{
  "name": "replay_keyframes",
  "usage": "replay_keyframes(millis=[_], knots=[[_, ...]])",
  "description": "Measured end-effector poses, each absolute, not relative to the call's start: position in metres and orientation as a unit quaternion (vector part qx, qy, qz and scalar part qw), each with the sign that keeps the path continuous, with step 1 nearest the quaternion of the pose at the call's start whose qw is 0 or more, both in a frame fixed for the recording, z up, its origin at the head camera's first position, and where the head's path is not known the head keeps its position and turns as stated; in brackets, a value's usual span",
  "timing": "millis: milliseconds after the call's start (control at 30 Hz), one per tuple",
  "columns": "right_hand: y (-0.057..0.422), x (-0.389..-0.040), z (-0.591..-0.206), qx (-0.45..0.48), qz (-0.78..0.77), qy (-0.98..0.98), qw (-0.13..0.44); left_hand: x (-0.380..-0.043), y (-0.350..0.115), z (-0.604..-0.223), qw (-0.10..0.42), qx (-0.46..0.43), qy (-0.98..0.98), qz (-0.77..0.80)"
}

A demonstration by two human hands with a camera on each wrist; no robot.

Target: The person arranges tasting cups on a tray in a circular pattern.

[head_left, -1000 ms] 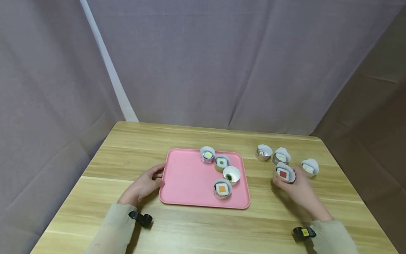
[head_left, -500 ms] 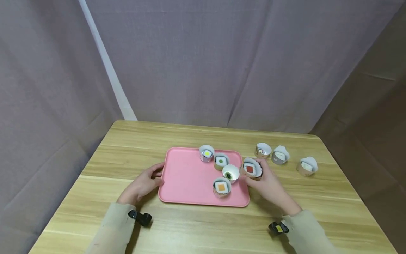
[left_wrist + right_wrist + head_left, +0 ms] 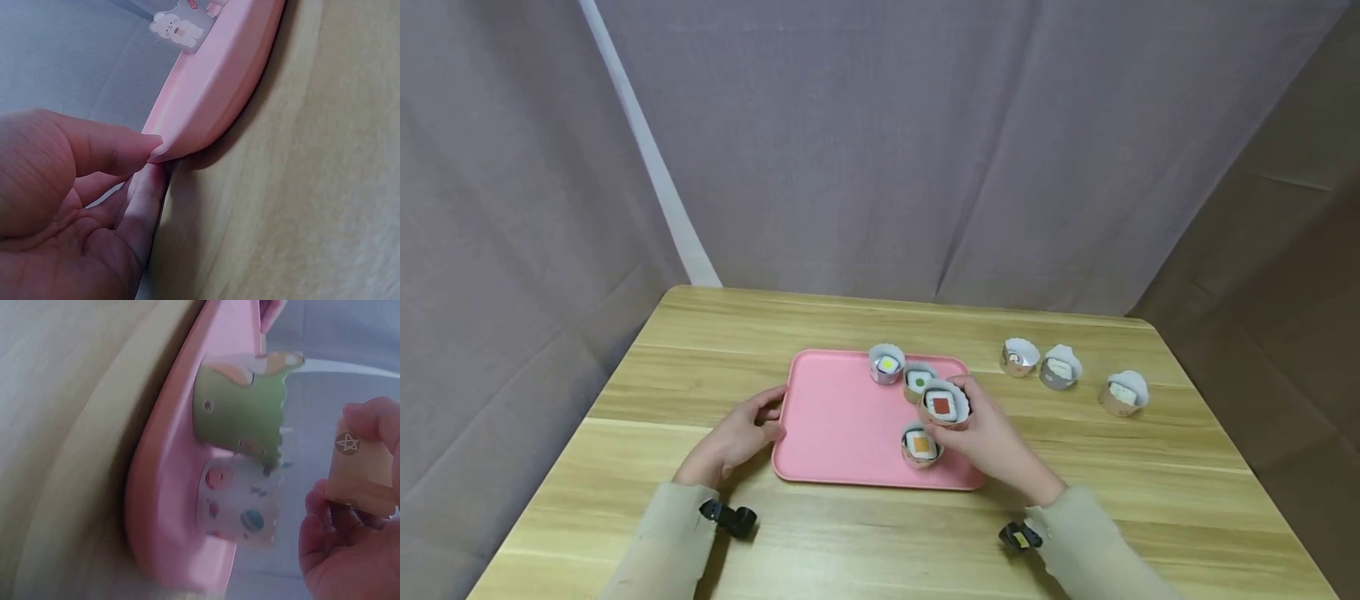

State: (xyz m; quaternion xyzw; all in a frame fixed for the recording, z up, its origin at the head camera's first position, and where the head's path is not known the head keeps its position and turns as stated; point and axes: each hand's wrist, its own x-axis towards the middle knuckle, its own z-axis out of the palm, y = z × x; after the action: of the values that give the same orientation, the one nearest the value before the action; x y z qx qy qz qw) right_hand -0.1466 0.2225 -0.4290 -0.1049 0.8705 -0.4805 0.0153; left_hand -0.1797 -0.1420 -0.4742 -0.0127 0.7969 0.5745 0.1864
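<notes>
1. Wood-grained table [image 3: 865, 542], spreading beneath both the left grip [image 3: 737, 433] and the right grip [image 3: 996, 442].
2. Pink tray [image 3: 835, 417], lying between the two grips; it has kept its place over the last second. The left grip pinches its left rim between thumb and fingers, seemingly to steady it.
3. The right grip has just swung in from the table's right side and now pinches the star-printed cup [image 3: 357, 470] above the tray, not yet set down. I judge this brings one more cup to the tray's group.
4. Cups on the tray: the yellow-centred cup [image 3: 877, 377] and green-centred cup [image 3: 921, 367] lie beyond the right grip, the orange-centred cup [image 3: 914, 459] just to its near left. In the right wrist view a green cup [image 3: 240, 403] and a pale cup [image 3: 228, 494] stand lower than that grip; I cannot match them surely to the head view.
5. Well right of the right grip, off the tray: a white-lined cup [image 3: 1011, 364], grey cup [image 3: 1053, 380] and tan cup [image 3: 1116, 403].
6. Red-centred piece [image 3: 942, 406], inside the held cup.
7. Prints: a circled star [image 3: 347, 443] at the right grip, a planet [image 3: 252, 519] on the pale cup, a white bear [image 3: 178, 28] beyond the left grip. No brand or wording is legible.
</notes>
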Motion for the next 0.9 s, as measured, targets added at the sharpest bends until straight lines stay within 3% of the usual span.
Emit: replay_keyframes(millis=[467,900], knots=[[0.185,-0.142,-0.43,-0.13,-0.508,0.851,0.033,-0.178,-0.142,-0.476,0.181,-0.015,0.799,0.573],[0.17,-0.139,-0.438,-0.164,-0.395,0.904,0.017,-0.178,-0.141,-0.475,0.178,-0.006,0.795,0.58]])
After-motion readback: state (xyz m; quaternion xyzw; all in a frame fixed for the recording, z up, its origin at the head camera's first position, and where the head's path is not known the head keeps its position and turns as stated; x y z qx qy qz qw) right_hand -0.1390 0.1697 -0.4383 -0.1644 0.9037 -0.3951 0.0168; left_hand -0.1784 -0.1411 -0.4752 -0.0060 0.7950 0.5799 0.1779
